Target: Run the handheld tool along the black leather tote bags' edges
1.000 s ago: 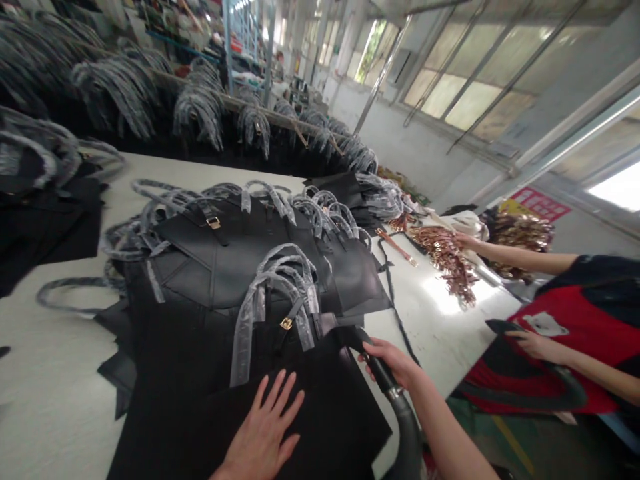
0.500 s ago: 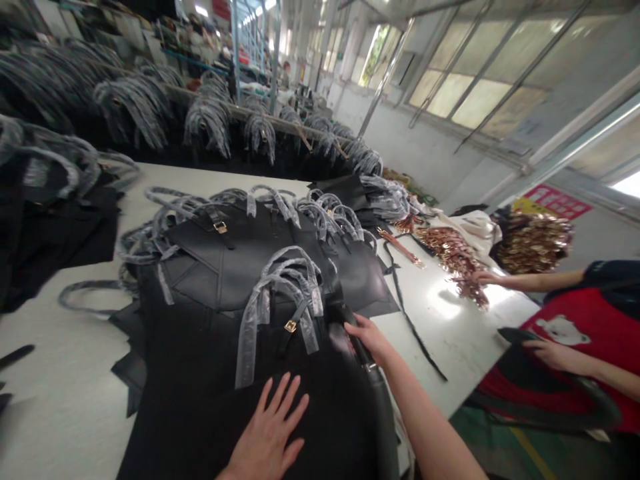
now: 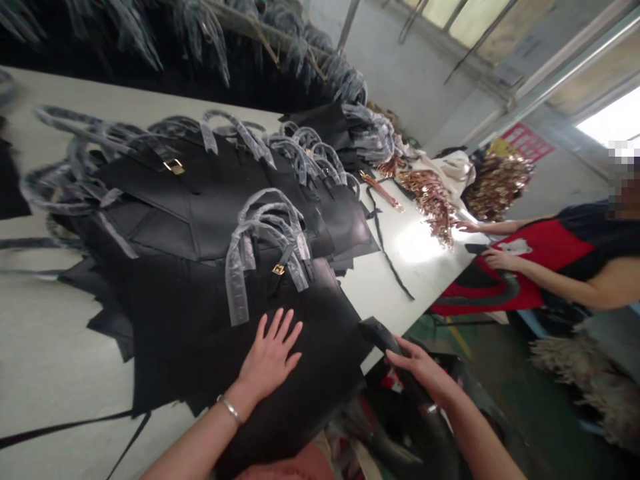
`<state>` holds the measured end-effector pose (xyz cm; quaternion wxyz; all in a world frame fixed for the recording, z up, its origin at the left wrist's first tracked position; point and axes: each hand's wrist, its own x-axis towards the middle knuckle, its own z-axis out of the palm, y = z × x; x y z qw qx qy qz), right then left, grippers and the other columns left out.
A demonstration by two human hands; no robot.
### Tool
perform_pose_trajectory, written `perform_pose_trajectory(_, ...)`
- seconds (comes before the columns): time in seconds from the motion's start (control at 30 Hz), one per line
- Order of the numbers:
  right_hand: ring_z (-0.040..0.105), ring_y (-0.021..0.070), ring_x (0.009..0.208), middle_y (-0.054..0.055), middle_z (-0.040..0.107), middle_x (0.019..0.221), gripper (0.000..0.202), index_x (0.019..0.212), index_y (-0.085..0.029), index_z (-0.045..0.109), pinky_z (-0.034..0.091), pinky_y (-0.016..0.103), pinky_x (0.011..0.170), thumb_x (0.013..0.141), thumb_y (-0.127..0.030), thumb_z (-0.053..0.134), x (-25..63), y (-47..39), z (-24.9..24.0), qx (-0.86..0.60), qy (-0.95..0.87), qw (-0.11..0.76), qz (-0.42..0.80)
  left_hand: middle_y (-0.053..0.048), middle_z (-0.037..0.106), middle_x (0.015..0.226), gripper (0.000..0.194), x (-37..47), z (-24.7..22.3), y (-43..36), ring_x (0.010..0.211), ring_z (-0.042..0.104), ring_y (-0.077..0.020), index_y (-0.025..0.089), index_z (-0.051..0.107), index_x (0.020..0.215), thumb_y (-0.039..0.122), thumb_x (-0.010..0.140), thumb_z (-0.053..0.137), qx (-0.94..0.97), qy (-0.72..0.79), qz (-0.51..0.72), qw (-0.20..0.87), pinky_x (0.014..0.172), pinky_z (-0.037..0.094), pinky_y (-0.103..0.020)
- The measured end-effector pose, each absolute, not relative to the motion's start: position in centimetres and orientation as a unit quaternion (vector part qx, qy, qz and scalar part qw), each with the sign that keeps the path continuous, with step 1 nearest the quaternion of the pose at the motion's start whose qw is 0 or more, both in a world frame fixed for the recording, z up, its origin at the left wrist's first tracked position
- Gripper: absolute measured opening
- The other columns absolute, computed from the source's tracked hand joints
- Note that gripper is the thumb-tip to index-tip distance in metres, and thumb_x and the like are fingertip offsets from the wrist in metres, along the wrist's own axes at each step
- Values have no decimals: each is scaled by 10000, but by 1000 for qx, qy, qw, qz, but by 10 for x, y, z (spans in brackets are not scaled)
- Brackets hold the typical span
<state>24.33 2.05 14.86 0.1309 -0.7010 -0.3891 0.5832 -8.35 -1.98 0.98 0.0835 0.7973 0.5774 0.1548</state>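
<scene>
My left hand (image 3: 267,357), with a silver bangle on its wrist, lies flat with spread fingers on a black leather bag panel (image 3: 175,333). Just beyond the fingertips are that panel's plastic-wrapped handles (image 3: 270,220) and a strap with a gold buckle (image 3: 279,269). Past the panel's right edge, my right hand (image 3: 417,363) is closed around a black hose nozzle (image 3: 377,333). A thick dark hose trails down from it; the flat tip is near the panel's corner. More black bag panels (image 3: 220,230) with wrapped handles are piled behind.
At right a co-worker's hand (image 3: 505,259) holds a similar hose; their other hand (image 3: 467,227) is near brown straps (image 3: 430,200) with shiny metal parts. A black strip (image 3: 387,253) lies on the white table (image 3: 50,320). Wrapped handles hang on a rail behind.
The nozzle in my right hand has moved from the panel's right side toward me and off its edge. My left hand stays flat on the panel. The view has tipped downward.
</scene>
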Motion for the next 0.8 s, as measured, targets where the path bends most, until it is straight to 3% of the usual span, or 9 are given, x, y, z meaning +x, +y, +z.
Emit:
perform_pose_trajectory(0.13,595,132,500,-22,664,738,601,1292,-265,572,440,226,429,745,-423,762,257,-23,133,-711,-325,141,607,-90,293,1588,548,-83,11,-21,1488,147,-346,256,489,1434,415,912,539,795,578,159,95,1184,96,-604)
perform_pose_trajectory(0.3,582,147,486,10,677,717,565,1152,-186,651,434,249,418,662,-418,811,240,-17,121,-720,-327,187,583,-96,284,1591,544,-82,11,-24,1487,152,-344,253,492,1431,420,916,541,795,580,150,93,1185,97,-600)
perform_pose_trajectory(0.5,544,153,485,-57,589,551,718,1296,-177,562,418,254,453,692,-500,775,241,-7,126,-736,-359,276,503,-97,268,1597,546,-79,12,-29,1482,168,-349,249,487,1434,438,923,529,795,584,142,87,1178,102,-602)
perform_pose_trajectory(0.8,561,128,467,-13,678,715,762,1394,-239,507,423,239,434,713,-449,777,257,-66,121,-714,-321,186,594,-116,273,1593,528,-79,13,-28,1480,167,-361,227,506,1417,420,925,515,798,582,135,72,1170,112,-613)
